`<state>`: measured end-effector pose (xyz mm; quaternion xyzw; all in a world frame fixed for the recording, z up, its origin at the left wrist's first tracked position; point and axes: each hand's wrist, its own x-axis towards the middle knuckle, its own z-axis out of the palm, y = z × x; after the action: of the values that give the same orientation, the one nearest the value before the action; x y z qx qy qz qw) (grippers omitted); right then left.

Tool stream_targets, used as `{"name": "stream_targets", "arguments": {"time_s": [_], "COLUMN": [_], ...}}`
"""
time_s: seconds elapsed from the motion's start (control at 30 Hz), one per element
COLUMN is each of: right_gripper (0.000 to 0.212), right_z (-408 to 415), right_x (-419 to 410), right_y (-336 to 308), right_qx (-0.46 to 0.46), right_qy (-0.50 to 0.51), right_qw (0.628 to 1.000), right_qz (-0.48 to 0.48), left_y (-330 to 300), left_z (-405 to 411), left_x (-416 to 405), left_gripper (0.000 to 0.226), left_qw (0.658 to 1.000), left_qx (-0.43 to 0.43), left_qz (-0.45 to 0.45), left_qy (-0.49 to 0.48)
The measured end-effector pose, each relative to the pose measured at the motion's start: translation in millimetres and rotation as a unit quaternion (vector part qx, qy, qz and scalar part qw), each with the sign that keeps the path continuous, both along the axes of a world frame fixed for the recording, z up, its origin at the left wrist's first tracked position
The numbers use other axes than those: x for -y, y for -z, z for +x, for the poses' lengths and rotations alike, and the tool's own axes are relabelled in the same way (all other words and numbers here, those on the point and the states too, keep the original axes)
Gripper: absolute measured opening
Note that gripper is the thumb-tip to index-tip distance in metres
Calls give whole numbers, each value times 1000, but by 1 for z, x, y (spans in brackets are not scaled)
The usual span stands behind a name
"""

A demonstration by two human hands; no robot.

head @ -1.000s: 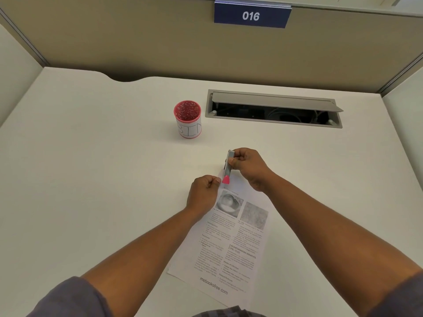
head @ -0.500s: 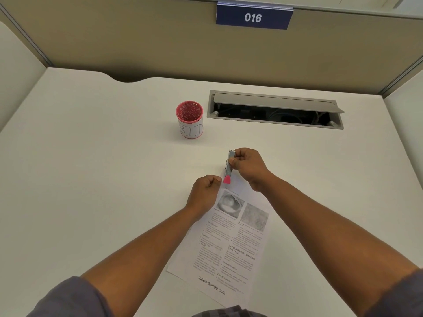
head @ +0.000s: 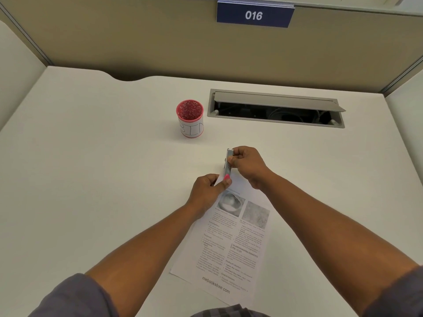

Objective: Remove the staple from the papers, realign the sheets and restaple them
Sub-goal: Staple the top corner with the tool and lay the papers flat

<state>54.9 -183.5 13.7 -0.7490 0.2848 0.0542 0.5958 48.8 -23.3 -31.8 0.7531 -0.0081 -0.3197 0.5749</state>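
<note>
— Where are the papers (head: 231,239) lying?
— Mid-frame on the worktop (head: 91,179), top corner under both hands.
— Grips?
— Left hand (head: 207,191) is pinching that corner; right hand (head: 248,165) is pinching the stapler (head: 229,164), its long axis pointing down onto the corner.

Bright even overhead light, soft faint shadows, sharp focus, wide-angle bowing at edges
</note>
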Motion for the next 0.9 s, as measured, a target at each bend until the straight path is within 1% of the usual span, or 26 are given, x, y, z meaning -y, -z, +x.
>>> {"name": "stream_targets", "arguments": {"time_s": [0.07,0.17,0.27,0.33,0.43,0.53,0.57,0.63,0.73,0.8,0.9], "right_gripper": [8,7,9,8,9,9,9,9,11,13,14], "right_z": [0,0,-1,0,2,-1,-2,-5,-8,-9,-12], "right_x": [-1,-1,-1,-1,-1,2,2,4,5,7,16], "right_y": [1,3,5,6,4,3,4,8,13,13,14], "right_qx": [1,-4,-4,2,13,15,14,15,26,36,31], "right_qy": [1,4,7,7,-3,-10,-9,-7,3,27,76], "right_qw": [1000,1000,1000,1000,1000,1000,1000,999,997,996,994], "right_qz": [-7,-1,9,10,9,18,25,41,67,82,66], "left_y": [2,5,5,2,1,1,1,3,4,5,8], "left_z": [0,0,0,0,-3,-5,-5,-5,-6,-9,-13], "left_x": [1,0,1,3,2,-1,-3,-5,-5,-3,-2], "left_gripper": [48,53,52,45,42,24,21,23,23,24,26], "left_qw": [1000,1000,1000,1000,999,1000,999,998,998,997,995], "left_qx": [-2,5,5,3,24,30,35,52,67,74,91], "left_qz": [-6,2,-2,2,0,3,10,15,20,28,39], "left_qy": [-16,-21,-25,-28,-35,1,15,27,9,-3,-23]}}
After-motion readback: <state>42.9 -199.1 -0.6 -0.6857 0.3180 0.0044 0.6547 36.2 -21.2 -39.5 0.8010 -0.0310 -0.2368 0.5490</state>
